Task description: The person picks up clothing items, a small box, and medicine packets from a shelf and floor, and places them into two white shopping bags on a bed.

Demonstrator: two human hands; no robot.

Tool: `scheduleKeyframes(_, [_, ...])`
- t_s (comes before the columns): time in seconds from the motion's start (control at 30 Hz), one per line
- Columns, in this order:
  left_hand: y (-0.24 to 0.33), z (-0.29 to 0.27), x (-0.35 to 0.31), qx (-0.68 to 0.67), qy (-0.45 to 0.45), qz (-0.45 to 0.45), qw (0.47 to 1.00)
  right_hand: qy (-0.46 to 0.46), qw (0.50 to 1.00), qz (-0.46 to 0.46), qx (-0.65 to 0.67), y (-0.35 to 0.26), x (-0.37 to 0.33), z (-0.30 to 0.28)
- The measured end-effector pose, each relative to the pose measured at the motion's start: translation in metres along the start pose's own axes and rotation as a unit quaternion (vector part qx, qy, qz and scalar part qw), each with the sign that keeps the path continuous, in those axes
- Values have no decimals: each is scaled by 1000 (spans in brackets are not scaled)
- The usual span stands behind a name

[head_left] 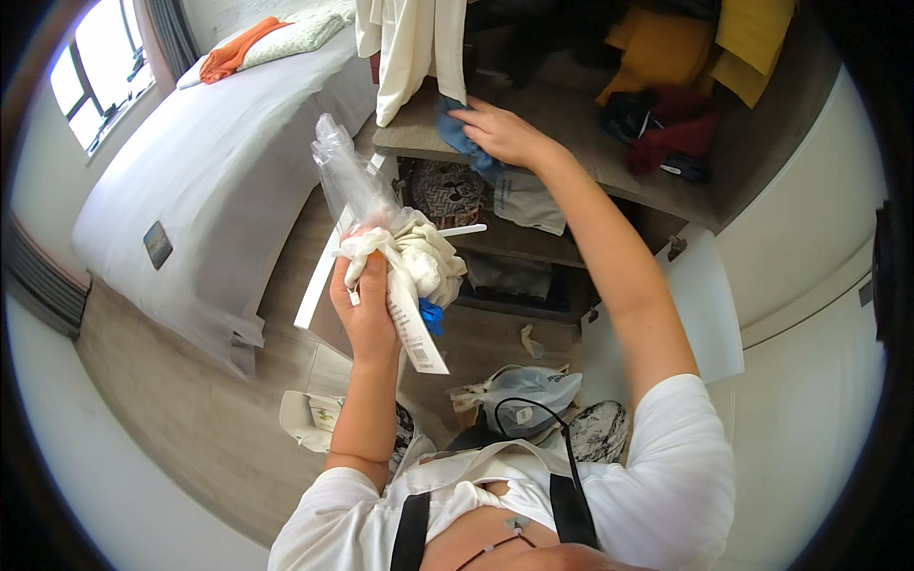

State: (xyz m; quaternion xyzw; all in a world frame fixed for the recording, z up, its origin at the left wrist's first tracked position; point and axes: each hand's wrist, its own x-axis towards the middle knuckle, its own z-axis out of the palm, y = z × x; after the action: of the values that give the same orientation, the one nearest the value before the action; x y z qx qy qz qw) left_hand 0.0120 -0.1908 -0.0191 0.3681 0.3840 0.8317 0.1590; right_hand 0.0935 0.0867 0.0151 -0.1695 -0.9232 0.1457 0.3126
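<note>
My left hand (367, 295) is closed around a bunch of things in front of the wardrobe. In it are a clear plastic bag (347, 171) sticking up, a crumpled cream-white cloth (427, 257) and a long white printed tag (416, 333). A bright blue scrap (431, 317) shows beneath the cloth. Farther off, my right hand (505, 133) reaches to the wardrobe shelf's front edge. Its fingers are closed on a blue cloth (457, 133) that drapes over the edge, beside a hanging white garment (409, 57). The fingertips are partly hidden.
The wardrobe shelf (562, 133) holds dark red and black clothes (671, 133); mustard garments (666, 52) hang above. Below are a patterned bag (447, 190) and an open white door (700, 314). Bags (538, 390) lie on the floor near me. A bed (209, 162) stands left.
</note>
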Motion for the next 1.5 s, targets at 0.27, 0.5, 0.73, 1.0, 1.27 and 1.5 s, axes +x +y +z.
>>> scheduleKeyframes(0.27, [22, -5, 3, -27, 24, 17, 999, -1, 987, -162, 4, -51, -3, 15])
scheduleKeyframes(0.5, [53, -36, 18, -324, -62, -103, 938, 140, 973, -92, -156, -40, -92, -16])
scheduleKeyframes(0.73, [34, -117, 24, -349, -183, -48, 918, 302, 934, 118, -149, -32, -224, -56])
scheduleKeyframes(1.0, [97, -111, 60, -359, -350, -130, 856, 437, 855, 252, -120, -86, -329, -68])
scheduleKeyframes(1.27, [40, -158, 86, -520, -227, -171, 805, 681, 631, 227, -295, -89, -371, -86])
scheduleKeyframes(1.5, [-26, -142, 79, -530, -179, -165, 812, 405, 871, 248, -127, -71, -360, -35])
